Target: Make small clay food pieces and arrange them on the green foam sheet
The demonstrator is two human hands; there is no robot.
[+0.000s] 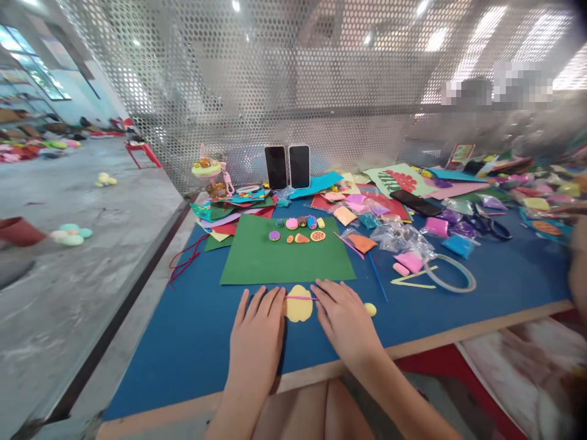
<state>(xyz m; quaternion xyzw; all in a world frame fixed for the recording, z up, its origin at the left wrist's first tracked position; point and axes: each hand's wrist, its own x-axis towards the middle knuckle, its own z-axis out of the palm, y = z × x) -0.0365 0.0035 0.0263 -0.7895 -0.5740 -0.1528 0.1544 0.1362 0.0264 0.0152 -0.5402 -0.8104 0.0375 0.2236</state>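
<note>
A thin pink stick lies crosswise over a flattened piece of yellow clay on the blue table. My left hand rests palm down at the stick's left end, fingers stretched out. At the other end my right hand lies flat, its fingertips over the stick. A small yellow clay lump sits just right of my right hand. Beyond both hands is a green sheet bearing several small clay pieces, among them a round pizza shape and a purple disc.
Two phones stand against the perforated metal screen. Coloured paper is piled at the back left. To the right lie clay packets, a blue stick, a clear ring and scissors. Another person's arm shows at the right edge.
</note>
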